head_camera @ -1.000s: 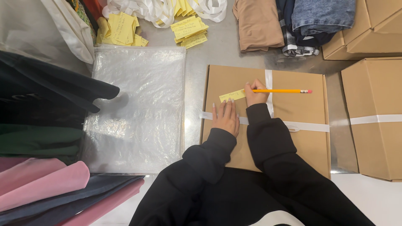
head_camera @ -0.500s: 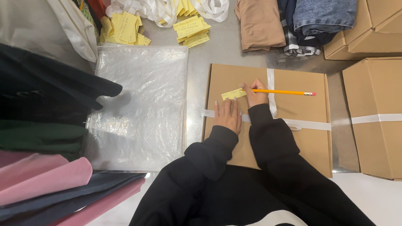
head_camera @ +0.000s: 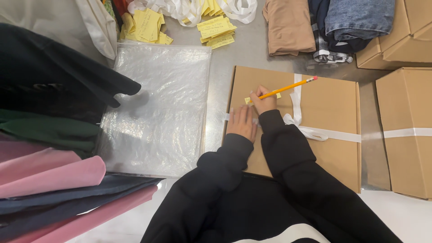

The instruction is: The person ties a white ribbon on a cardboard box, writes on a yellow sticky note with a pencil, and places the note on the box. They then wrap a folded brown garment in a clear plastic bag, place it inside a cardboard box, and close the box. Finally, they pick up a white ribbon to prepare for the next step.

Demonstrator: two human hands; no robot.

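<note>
On the brown cardboard box, at its far-left part, the right hand has its fingers clenched round a yellow pencil, while the left hand lies flat just near of it, fingers released and pressing the lid. The pencil's tip meets a small yellow paper slip lying on the lid; its long axis runs left to right and slightly farward, with the pink eraser end pointing right and far, the tip toward the left. The box is flat, matte and rectangular, crossed by a white ribbon tied in a loose bow beside the right wrist. Both arms wear black sleeves of soft knit cloth.

The worktop is dull grey metal. Left of the box lies a large clear plastic bag, crinkled and shiny. Farther left, folded garments are stacked: black, dark green, pink and navy. At the far edge sit piles of yellow paper slips and coils of white ribbon, then a folded tan cloth and folded denim. More cardboard boxes stand to the right, one banded with white ribbon. Nothing lies between the hands and the slip.
</note>
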